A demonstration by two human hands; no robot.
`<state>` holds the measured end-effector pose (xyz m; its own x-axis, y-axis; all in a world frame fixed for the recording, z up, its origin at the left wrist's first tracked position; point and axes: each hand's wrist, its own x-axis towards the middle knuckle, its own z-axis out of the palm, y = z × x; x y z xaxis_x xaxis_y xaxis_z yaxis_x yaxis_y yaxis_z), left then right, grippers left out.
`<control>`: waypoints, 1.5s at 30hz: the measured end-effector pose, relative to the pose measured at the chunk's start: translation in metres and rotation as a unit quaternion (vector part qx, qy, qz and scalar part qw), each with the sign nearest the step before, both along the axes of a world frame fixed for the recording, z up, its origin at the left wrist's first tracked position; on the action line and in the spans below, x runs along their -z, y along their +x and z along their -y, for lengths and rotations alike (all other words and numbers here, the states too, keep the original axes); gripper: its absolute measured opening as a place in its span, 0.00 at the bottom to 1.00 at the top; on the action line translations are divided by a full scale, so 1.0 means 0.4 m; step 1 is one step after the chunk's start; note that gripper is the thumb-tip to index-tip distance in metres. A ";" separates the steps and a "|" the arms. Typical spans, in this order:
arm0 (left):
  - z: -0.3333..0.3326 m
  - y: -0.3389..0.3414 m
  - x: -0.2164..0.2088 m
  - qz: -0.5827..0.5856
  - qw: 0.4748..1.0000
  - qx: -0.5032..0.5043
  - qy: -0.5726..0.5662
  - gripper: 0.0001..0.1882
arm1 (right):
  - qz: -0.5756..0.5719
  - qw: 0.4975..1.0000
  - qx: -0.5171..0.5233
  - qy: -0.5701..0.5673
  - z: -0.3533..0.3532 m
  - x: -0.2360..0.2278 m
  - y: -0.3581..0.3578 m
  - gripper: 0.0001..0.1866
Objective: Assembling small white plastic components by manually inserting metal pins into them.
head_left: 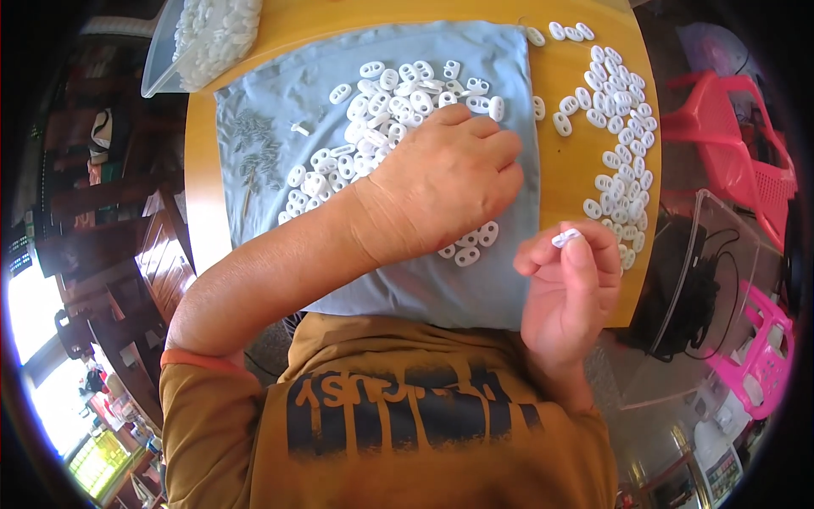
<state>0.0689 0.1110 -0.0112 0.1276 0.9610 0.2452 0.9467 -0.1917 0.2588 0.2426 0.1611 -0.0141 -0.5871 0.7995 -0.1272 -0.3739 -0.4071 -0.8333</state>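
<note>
My left hand point(449, 178) reaches across the blue-grey cloth point(381, 293), back upward and fingers curled under. Whatever those fingers hold is hidden. Beyond it and beside the wrist lies a heap of white oval plastic pieces with two holes point(373, 106), like cord locks. A few more of these ovals point(468, 246) lie on the near side of this hand. My right hand point(577, 288), palm up at the cloth's right edge, pinches a small white plastic piece point(565, 237) between thumb and fingers. A small white T-shaped part point(299, 128) lies left of the heap.
Thin grey metal bits, perhaps springs point(257, 144), are spread on the cloth's left side. Many white ovals point(623, 127) cover the right of the wooden table point(564, 178). A clear tub point(161, 72) of white parts stands far left. Pink plastic chairs point(729, 136) stand right.
</note>
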 end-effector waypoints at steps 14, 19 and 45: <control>0.120 0.045 -0.124 0.651 0.700 -0.233 -0.177 0.03 | -0.039 0.994 -0.099 -0.014 0.019 0.004 0.001 0.08; 0.139 0.048 -0.108 0.775 0.549 -0.249 -0.187 0.05 | -0.024 0.990 -0.138 0.001 0.026 0.000 -0.013 0.08; 0.188 0.048 -0.077 0.761 0.589 -0.247 -0.111 0.14 | 0.031 0.980 -0.194 0.042 0.048 -0.005 -0.028 0.08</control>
<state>0.0880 0.0357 0.0195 -0.3874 0.8182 -0.4248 -0.4897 0.2078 0.8468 0.2316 0.1420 -0.0120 -0.8427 0.5261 -0.1145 -0.1525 -0.4371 -0.8864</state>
